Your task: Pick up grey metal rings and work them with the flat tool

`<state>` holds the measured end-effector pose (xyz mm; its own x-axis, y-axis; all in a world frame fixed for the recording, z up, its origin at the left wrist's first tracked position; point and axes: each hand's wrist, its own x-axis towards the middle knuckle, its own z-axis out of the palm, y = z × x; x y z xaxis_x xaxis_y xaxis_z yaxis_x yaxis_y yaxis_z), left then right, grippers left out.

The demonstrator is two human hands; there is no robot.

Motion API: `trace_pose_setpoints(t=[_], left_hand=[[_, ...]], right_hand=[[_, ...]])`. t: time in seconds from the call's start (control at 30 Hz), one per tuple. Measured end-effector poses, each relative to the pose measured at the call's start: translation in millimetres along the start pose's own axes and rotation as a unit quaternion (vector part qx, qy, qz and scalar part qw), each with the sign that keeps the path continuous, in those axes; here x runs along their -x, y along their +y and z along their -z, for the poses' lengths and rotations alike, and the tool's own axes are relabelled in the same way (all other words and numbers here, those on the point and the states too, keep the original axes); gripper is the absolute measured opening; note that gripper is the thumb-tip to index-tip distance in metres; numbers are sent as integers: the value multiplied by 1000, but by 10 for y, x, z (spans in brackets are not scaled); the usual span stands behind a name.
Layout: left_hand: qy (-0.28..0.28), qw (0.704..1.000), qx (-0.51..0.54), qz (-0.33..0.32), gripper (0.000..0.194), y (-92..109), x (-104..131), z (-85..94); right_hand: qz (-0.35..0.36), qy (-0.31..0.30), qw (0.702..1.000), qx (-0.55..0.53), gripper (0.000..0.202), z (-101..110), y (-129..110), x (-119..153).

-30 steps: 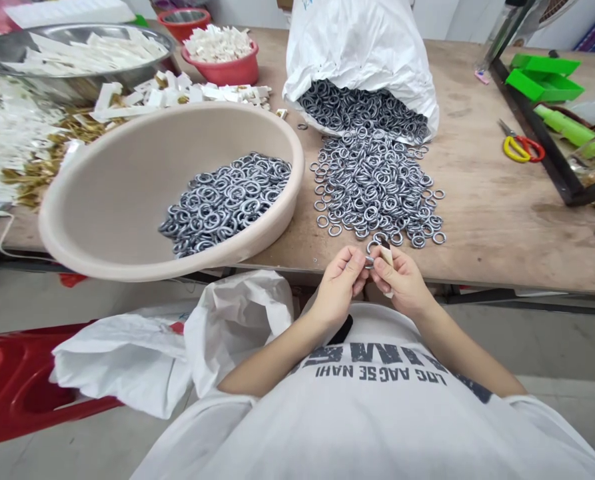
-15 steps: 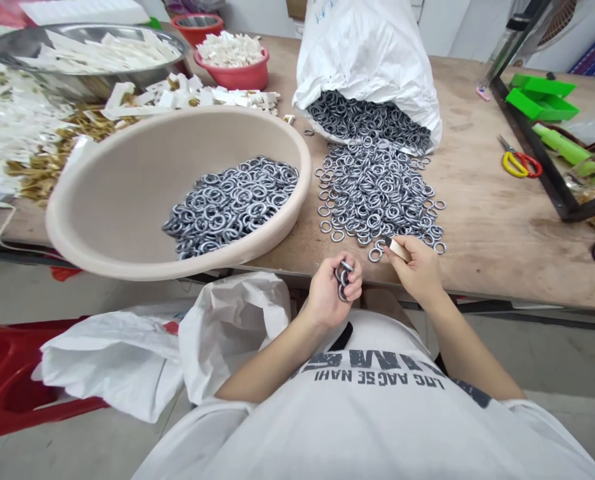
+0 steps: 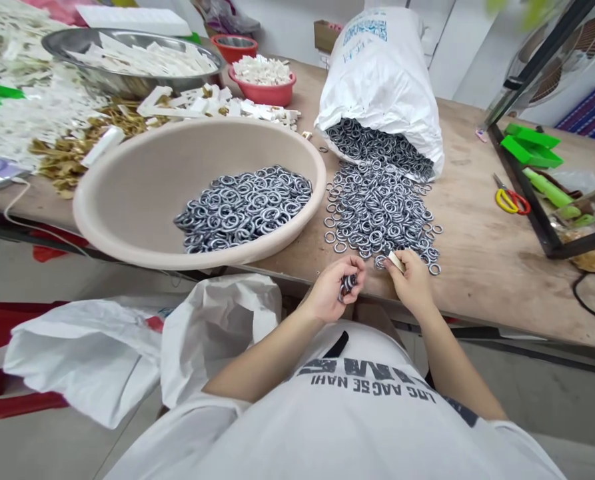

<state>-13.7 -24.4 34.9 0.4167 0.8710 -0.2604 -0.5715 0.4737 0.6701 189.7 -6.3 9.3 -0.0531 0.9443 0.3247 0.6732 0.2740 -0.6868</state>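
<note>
Several dark grey rings lie in my left hand, its fingers curled round them at the table's front edge. My right hand pinches a small off-white block between thumb and fingers. That block is over the near edge of a heap of loose grey rings; whether it touches them I cannot tell. Behind the heap, a white sack lies on its side with its mouth towards me and more rings inside. A large beige basin left of the heap holds many similar rings.
A steel bowl of white strips and a pink bowl of small white pieces stand behind the basin. Scissors lie on the right, beside a black frame. White sacking hangs below the table's front edge.
The view has shifted, so the table's things sit lower in the picture. My left fingers have closed further over the rings. The block in my right hand has turned, and its dark end no longer shows.
</note>
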Motion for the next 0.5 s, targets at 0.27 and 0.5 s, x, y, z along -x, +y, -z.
trace_pose_setpoints(t=[0.27, 0.5], left_hand=[[-59, 982, -177, -25, 33, -32, -282, -198], [-128, 972, -154, 120, 43, -67, -398, -237]], right_hand=[[-88, -3, 933, -349, 24, -71, -11, 44], [-78, 7, 921, -381, 23, -131, 61, 53]])
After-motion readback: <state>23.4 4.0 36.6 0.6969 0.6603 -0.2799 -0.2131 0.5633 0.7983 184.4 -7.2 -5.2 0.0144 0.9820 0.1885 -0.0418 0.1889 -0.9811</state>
